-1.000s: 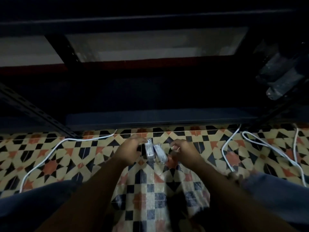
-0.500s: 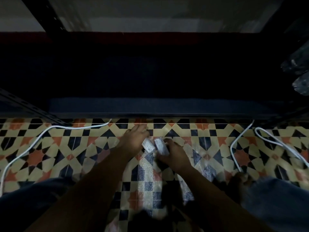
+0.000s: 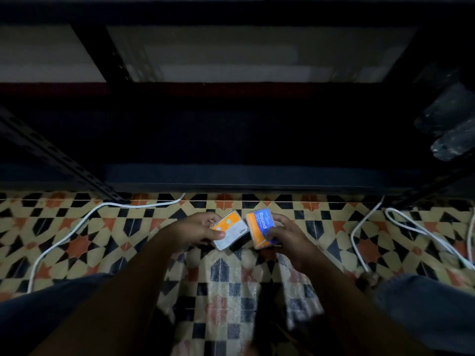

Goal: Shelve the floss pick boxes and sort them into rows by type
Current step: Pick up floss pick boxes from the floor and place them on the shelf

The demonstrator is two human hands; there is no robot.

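My left hand (image 3: 195, 231) grips an orange and white floss pick box (image 3: 229, 229) with its flat face turned up toward me. Beside it, my right hand (image 3: 286, 236) holds a second box (image 3: 261, 226) with an orange and blue label reading "Round". Both boxes hover just above the patterned floor tiles (image 3: 77, 242), nearly touching each other. The dark shelf unit (image 3: 231, 173) lies just beyond them, its lowest board near floor level and in deep shadow.
White cables (image 3: 64, 240) curl across the tiles at left and another white cable (image 3: 421, 229) at right. A slotted metal upright (image 3: 59, 160) of the rack slants at left. Clear wrapped items (image 3: 452, 124) sit on the shelf at far right. Plastic wrap (image 3: 231, 291) lies between my knees.
Both boxes have been lifted off the floor and turned from edge-on to face up, so their labels now show. My hands rose slightly and stayed close together.
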